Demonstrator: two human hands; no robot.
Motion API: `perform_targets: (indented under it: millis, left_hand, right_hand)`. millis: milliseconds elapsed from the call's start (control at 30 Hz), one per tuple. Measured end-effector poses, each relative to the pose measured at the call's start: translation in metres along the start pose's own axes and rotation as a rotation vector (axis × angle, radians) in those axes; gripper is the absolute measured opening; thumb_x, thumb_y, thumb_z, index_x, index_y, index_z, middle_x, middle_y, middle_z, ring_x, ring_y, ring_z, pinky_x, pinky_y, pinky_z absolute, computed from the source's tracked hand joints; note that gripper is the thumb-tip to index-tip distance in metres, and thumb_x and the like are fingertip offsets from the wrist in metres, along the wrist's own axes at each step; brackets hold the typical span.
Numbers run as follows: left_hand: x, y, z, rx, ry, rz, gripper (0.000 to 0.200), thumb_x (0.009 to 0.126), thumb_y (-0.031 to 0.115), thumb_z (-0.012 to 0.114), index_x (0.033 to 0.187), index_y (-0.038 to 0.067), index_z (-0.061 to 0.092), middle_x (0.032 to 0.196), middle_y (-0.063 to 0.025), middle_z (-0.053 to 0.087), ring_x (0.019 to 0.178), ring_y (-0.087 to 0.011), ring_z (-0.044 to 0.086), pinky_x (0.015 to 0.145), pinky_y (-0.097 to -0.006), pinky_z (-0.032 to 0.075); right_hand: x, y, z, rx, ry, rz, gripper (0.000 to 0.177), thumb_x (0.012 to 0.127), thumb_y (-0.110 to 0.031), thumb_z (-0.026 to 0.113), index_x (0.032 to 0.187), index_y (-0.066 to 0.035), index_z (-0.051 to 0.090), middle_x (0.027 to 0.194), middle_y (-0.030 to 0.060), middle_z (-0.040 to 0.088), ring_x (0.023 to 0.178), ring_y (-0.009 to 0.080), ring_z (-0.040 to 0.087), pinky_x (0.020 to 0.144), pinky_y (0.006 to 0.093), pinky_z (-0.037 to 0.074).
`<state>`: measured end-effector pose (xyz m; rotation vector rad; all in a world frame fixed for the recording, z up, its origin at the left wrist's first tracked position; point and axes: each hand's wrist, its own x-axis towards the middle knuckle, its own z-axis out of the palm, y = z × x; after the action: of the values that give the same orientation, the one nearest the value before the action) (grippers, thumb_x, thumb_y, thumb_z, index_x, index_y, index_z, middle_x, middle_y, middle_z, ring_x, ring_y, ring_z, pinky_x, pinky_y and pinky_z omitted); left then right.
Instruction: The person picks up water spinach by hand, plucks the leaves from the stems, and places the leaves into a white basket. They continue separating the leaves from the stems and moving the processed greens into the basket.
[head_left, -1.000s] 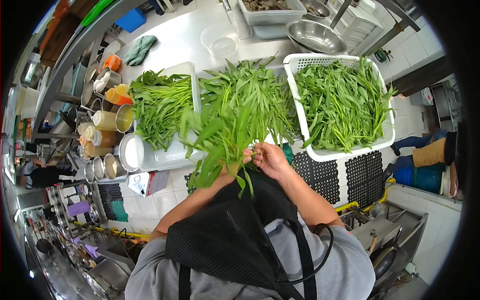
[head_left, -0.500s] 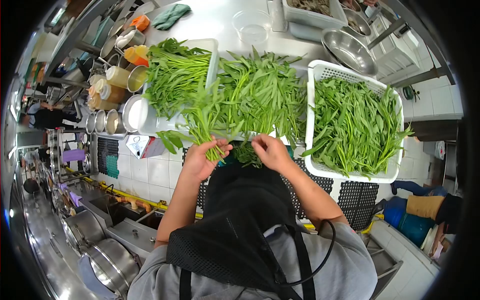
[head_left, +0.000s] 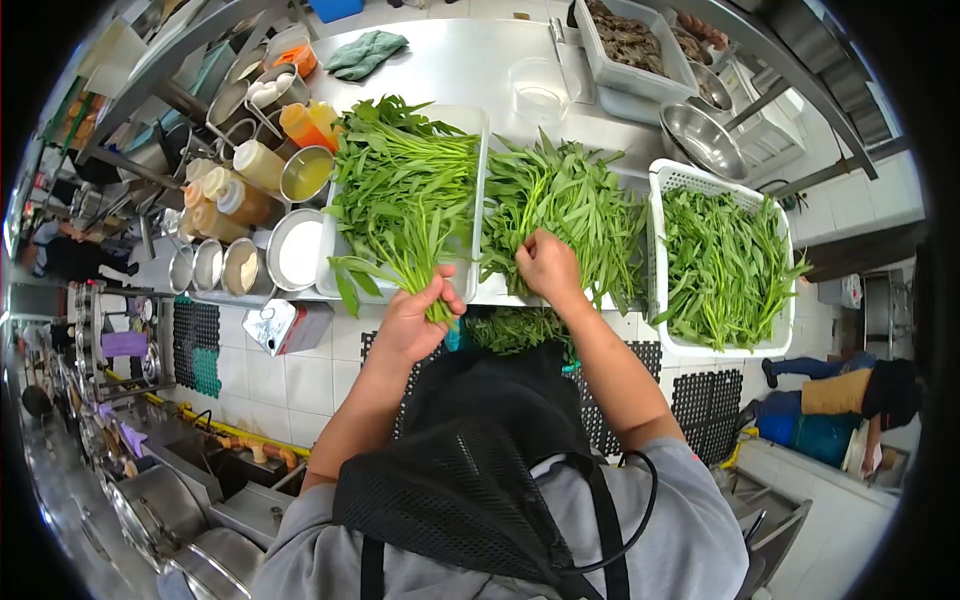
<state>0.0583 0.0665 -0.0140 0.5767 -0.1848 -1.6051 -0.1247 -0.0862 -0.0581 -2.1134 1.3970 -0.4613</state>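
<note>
My left hand (head_left: 420, 318) is closed around the stems of a bunch of leafy greens (head_left: 410, 258), whose leaves hang over the front of a clear tray (head_left: 482, 150) filled with more greens. My right hand (head_left: 549, 265) has its fingers curled at the near edge of the middle heap of greens (head_left: 575, 195); what it grips, if anything, is hidden. To the right, a white perforated basket (head_left: 657, 240) holds another heap. Below the counter edge, between my arms, lie darker greens (head_left: 515, 328).
Sauce bottles (head_left: 245, 202) and metal pots (head_left: 306, 175) stand at the left. Toward the back are a green cloth (head_left: 366, 55), a clear bowl (head_left: 540, 90), a knife (head_left: 557, 42) and a steel bowl (head_left: 703, 140). Another person (head_left: 840, 390) is at the far right.
My right hand has moved from above the darker greens, forward onto the middle heap, and its fingers have curled in. My left hand keeps its bunch. The view has shifted.
</note>
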Motion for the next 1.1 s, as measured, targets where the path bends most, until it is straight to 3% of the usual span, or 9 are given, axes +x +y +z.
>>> perform_targets:
  millis: [267,367,467,633,733,800,933,1000,1100]
  left_hand:
    - [0.031,0.014,0.003,0.091,-0.162,-0.15,0.012,0.092,0.016,0.059,0.088,0.006,0.055,0.084,-0.008,0.06,0.088,-0.025,0.059,0.079,-0.0373,0.046]
    - [0.035,0.018,0.002,0.147,-0.211,-0.171,0.016,0.093,0.021,0.057,0.086,0.007,0.055,0.085,-0.0078,0.059,0.089,-0.0257,0.058,0.082,-0.0383,0.045]
    - [0.039,0.011,0.003,0.178,-0.246,-0.178,0.021,0.094,0.026,0.055,0.082,0.009,0.055,0.085,-0.0074,0.058,0.089,-0.0266,0.057,0.084,-0.0392,0.044]
    - [0.04,0.0,0.016,0.194,-0.261,-0.21,0.016,0.095,0.024,0.054,0.087,0.01,0.053,0.083,-0.0075,0.058,0.087,-0.0255,0.057,0.08,-0.0382,0.046]
    - [0.041,-0.005,0.022,0.222,-0.251,-0.188,0.015,0.095,0.023,0.053,0.088,0.01,0.053,0.083,-0.0076,0.058,0.085,-0.0255,0.058,0.077,-0.0379,0.046]
    - [0.047,-0.009,0.024,0.219,-0.23,-0.194,0.016,0.095,0.024,0.053,0.088,0.01,0.053,0.082,-0.0077,0.058,0.084,-0.0255,0.058,0.077,-0.038,0.046]
    - [0.051,-0.018,0.036,0.255,-0.155,-0.168,0.017,0.095,0.025,0.053,0.087,0.009,0.052,0.082,-0.0078,0.058,0.083,-0.0253,0.058,0.076,-0.038,0.046]
    - [0.055,-0.027,0.036,0.256,-0.133,-0.143,0.018,0.096,0.025,0.053,0.087,0.009,0.052,0.082,-0.008,0.058,0.083,-0.0253,0.058,0.076,-0.038,0.046]
    - [0.062,-0.043,0.047,0.214,-0.073,-0.119,0.013,0.096,0.021,0.052,0.093,0.008,0.053,0.082,-0.0072,0.059,0.08,-0.0217,0.059,0.074,-0.035,0.047]
  right_hand:
    - [-0.002,-0.004,-0.002,-0.134,0.172,0.027,0.024,0.074,-0.02,0.063,0.081,0.001,0.053,0.075,0.0205,0.062,0.07,0.036,0.061,0.065,0.0437,0.049]
    - [0.0,0.005,-0.029,0.426,0.161,0.333,0.019,0.073,-0.018,0.059,0.071,0.0,0.053,0.063,0.0107,0.055,0.061,0.0212,0.053,0.059,0.036,0.044]
    - [-0.005,0.012,-0.056,0.75,0.027,0.45,0.021,0.086,-0.023,0.062,0.084,-0.004,0.056,0.061,0.0006,0.051,0.051,0.0121,0.047,0.051,0.028,0.042]
    - [-0.022,-0.016,-0.095,1.261,0.229,0.175,0.026,0.095,-0.031,0.056,0.098,-0.005,0.056,0.06,-0.0015,0.049,0.049,0.0083,0.045,0.048,0.0244,0.04]
    - [-0.028,-0.018,-0.089,1.001,0.293,0.18,0.017,0.094,-0.021,0.056,0.101,-0.006,0.057,0.061,-0.0019,0.052,0.054,0.0076,0.049,0.052,0.0232,0.043]
    - [-0.028,0.005,-0.074,0.824,0.025,0.338,0.015,0.089,-0.014,0.061,0.1,-0.003,0.06,0.074,0.0017,0.064,0.061,0.0084,0.056,0.054,0.0229,0.045]
    - [-0.023,0.02,-0.079,0.928,0.051,0.295,0.013,0.088,-0.012,0.06,0.097,-0.003,0.06,0.08,0.0038,0.064,0.066,0.0102,0.058,0.057,0.0257,0.048]
    - [-0.021,0.011,-0.098,1.3,0.264,0.156,0.011,0.088,-0.012,0.06,0.096,-0.003,0.057,0.079,0.0038,0.063,0.067,0.0106,0.058,0.058,0.0258,0.048]
    - [-0.025,0.018,-0.104,1.108,0.053,0.252,0.016,0.09,-0.015,0.06,0.102,-0.005,0.056,0.071,0.0013,0.057,0.057,0.0098,0.052,0.046,0.0257,0.045]
